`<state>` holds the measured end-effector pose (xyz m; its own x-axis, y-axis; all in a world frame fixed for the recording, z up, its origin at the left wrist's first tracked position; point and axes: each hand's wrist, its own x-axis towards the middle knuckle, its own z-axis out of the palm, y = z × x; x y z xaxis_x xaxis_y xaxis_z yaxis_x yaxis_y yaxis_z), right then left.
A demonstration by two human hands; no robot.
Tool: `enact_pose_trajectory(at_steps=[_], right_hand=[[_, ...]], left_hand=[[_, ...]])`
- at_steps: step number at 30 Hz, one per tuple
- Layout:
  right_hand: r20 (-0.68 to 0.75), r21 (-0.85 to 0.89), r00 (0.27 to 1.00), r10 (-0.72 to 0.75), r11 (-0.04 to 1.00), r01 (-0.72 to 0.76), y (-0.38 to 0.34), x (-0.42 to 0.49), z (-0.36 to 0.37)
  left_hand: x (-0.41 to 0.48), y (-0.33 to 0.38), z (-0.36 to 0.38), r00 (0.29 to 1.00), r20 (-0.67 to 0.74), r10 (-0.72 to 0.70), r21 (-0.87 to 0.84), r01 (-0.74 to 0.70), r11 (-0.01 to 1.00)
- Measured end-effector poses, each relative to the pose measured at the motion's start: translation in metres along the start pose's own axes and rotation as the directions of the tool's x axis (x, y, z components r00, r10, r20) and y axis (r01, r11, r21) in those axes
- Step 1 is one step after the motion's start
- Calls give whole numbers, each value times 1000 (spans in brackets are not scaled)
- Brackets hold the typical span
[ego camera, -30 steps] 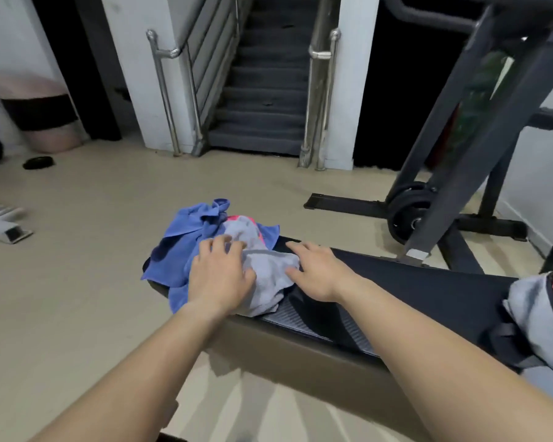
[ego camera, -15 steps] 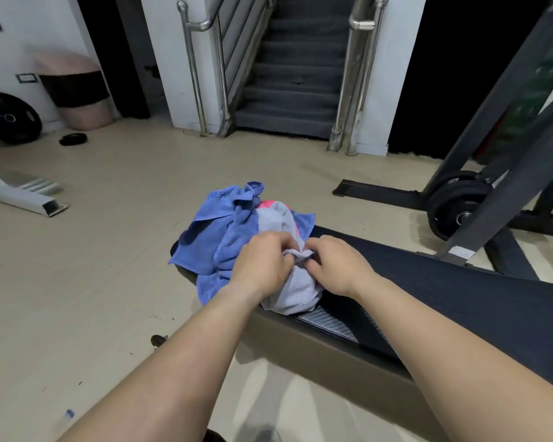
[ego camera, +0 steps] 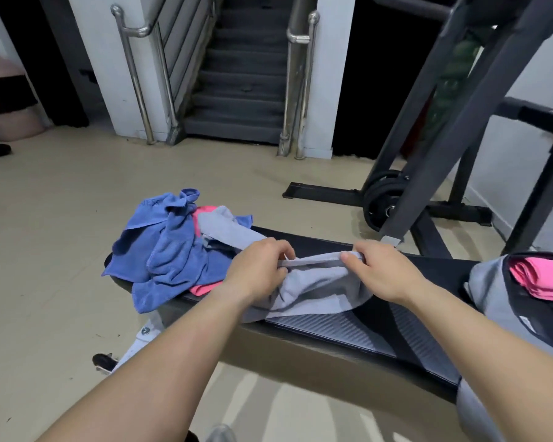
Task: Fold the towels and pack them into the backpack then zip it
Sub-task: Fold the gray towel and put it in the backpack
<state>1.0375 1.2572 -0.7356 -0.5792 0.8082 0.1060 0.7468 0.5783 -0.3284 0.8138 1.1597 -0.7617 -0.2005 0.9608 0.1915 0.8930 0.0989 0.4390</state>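
- Black padded bench (ego camera: pixel 396 327) runs L to R across the view, and all the kit for the job sits on it.
- Grey backpack (ego camera: pixel 489 288) is at the bench's R end with its mouth open. A folded pink towel (ego camera: pixel 537 277) is already inside, so one's packed and the zip's not yet done.
- Unfolded pile sits at the L end. The crumpled blue towel (ego camera: pixel 170 253) is on top and spills over the edge, w/ a loose pink towel (ego camera: pixel 203 288) poking out beneath.
- Grey towel (ego camera: pixel 320 291) is the one in play, mid-bench, just R of the pile. Its top edge is lifted and pulled taut btwn both hands, and the rest sags onto the pad. Its far end seems to trail back into the pile.
- Left hand (ego camera: pixel 256 266): fingers curled, pinching the L end of that edge.
- Right hand (ego camera: pixel 385 271): thumb and fingers nipped on the R end.
- Step in hand, by the look of it, is opening out the grey towel ahead of its first fold. Task prob. under halfway, w/ blue + pink waiting.
- Next move calls for drawing it clear of the pile, laying it flat on bare pad, matching corners and folding it small enough for the bag mouth. The blue one may slide off the edge if dragged.
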Motion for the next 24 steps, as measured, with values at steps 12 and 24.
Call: enact_pose_trajectory(at_steps=[12,24], right_hand=[[-117,64,973,197,980,-190,90,-50,-45],[37,-71,978,208,976,-205,77,-39,-1]], left_hand=[[14,21,38,990,127,-60,257,26,966],[28,68,64,967,228,114,154,-151,976]])
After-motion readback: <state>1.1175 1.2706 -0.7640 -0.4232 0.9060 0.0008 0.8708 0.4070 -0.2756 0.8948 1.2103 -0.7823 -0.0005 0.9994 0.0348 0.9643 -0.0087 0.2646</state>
